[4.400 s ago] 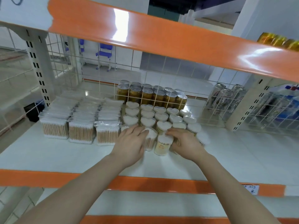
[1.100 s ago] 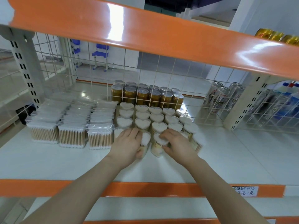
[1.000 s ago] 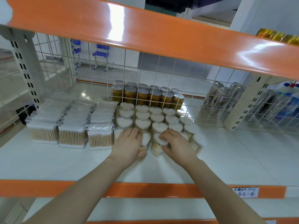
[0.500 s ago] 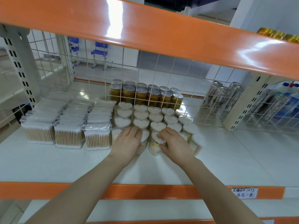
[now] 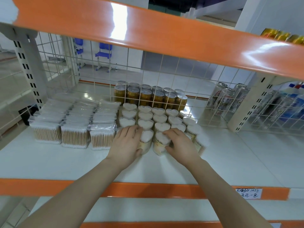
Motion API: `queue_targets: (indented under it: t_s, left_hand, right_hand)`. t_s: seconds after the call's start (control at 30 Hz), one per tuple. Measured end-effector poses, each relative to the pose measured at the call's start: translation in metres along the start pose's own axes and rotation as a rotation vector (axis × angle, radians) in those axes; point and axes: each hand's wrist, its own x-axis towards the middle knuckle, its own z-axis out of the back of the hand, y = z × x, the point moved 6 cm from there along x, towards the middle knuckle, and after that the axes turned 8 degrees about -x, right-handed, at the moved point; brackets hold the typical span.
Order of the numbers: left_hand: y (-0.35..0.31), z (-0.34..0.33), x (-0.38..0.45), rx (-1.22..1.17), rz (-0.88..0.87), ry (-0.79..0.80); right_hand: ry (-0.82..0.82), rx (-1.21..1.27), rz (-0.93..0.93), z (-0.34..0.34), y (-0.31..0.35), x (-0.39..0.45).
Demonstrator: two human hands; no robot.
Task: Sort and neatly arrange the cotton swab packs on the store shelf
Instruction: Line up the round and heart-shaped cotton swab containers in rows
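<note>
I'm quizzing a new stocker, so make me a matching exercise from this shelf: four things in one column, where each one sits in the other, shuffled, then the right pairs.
Things
1. gold cans
2. flat bagged swab packs
3. heart-shaped swab tubs
4. handwritten price tag

Places
A. on the orange front edge, right
B. behind the wire grid
C. left part of the shelf
D. middle of the shelf, at both hands

Pairs: 1-B, 2-C, 3-D, 4-A

Gold cans (image 5: pixel 150 97) behind wire mesh (image 5: pixel 164 76), silver cans (image 5: pixel 227 99) further right, blue chairs (image 5: pixel 103 53) beyond, handwritten price label (image 5: pixel 248 193) on orange edge.
</note>
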Motion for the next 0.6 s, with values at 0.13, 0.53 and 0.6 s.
queue_targets:
  t_s: [0.13, 0.53, 0.6]
  left_hand:
    - [0.006, 0.011, -0.01, -0.025, 0.069, -0.025]
    - [-0.02, 0.018, -0.04, 0.016, -0.035, 0.006]
    - [-0.025, 0.017, -0.043, -0.003, -0.038, 0.047]
  right_hand:
    - [-0.127, 0.052, 0.005, 0.012, -0.008, -0.011]
    - [-0.123, 0.055, -0.07, 0.01, -0.02, -0.057]
    - [-0.108, 0.043, -0.092, 0.009, -0.021, -0.063]
